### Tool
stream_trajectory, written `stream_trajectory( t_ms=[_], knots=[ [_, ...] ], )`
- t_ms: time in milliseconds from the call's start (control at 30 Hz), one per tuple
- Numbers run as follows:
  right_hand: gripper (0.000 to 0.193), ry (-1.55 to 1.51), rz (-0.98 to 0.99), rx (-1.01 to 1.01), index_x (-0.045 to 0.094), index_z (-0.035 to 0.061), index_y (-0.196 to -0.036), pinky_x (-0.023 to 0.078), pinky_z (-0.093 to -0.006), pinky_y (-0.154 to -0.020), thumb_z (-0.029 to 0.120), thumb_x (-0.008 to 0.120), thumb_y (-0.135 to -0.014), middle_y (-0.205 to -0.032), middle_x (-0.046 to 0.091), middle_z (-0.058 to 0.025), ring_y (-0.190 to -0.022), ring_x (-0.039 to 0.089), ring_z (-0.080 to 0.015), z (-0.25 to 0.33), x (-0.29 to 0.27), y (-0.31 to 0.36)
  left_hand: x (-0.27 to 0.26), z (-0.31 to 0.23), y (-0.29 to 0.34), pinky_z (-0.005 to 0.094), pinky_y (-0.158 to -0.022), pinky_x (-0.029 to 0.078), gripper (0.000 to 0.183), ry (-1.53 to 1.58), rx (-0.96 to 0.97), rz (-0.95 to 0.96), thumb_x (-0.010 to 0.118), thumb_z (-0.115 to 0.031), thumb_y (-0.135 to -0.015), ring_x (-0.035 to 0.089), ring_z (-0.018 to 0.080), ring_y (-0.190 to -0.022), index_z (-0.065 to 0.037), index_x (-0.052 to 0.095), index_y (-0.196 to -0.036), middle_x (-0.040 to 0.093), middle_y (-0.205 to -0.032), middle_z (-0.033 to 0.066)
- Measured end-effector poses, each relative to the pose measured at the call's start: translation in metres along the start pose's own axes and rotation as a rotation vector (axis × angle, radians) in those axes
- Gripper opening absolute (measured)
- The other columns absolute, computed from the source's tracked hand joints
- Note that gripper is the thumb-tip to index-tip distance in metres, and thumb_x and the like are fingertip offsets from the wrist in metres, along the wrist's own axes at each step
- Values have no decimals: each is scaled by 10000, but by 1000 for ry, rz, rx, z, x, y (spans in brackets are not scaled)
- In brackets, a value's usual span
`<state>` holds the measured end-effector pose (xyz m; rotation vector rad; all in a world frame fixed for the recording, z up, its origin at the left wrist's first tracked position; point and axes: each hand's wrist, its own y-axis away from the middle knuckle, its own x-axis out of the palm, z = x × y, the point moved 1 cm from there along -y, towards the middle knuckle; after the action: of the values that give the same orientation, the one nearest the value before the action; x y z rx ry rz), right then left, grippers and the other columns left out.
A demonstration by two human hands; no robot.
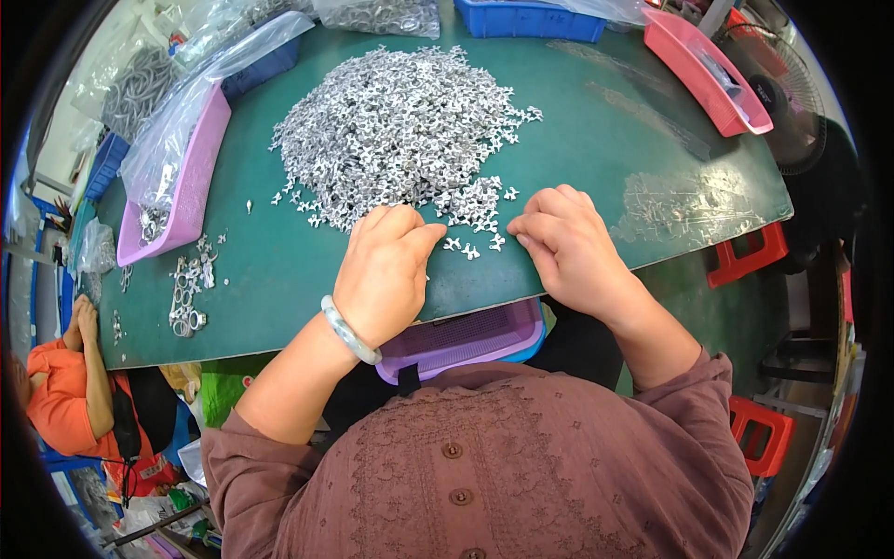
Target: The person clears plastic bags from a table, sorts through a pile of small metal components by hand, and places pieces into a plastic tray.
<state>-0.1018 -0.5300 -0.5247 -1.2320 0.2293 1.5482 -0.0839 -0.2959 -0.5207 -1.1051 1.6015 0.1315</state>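
Note:
A big heap of small silver metal pieces [400,121], each with several short arms, lies on the green table [596,121]. At its front edge is my left hand [386,265], a pale bangle [349,331] round the wrist. Its fingers are bent and pressed together; whatever they pinch is hidden. To the right of the heap, my right hand [573,247] rests low over the tabletop with curled fingers, thumb and forefinger closed. I cannot make out anything between them. Several loose silver pieces [470,250] lie between my two hands.
A purple basket [200,177] holding bagged parts stands at the left, near silver rings [186,317]. Below the table edge sits another purple basket [466,340]. Blue [531,20] and pink trays [684,70] line the back. A person in orange [65,391] sits at left.

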Motion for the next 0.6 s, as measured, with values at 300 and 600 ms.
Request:
stream_trajectory(
  t_ms=[300,600],
  knots=[
    [159,-61,59,-138,721,54,-936,400,-385,-812,19,643,-802,-889,576,-59,-884,531,-269,10,4,2,-3,-1,3,390,-792,448,265,2,19,55,604,65,-786,571,298,-859,-21,714,-1012,601,-901,92],
    [157,26,-6,-133,714,61,-948,406,-387,-794,59,686,-794,-883,566,-52,-892,536,-264,2,3,-10,-3,-16,6,423,-909,459,393,63,145,178,554,45,-756,574,327,-1012,-25,685,-1120,618,-1115,126]
  ],
)
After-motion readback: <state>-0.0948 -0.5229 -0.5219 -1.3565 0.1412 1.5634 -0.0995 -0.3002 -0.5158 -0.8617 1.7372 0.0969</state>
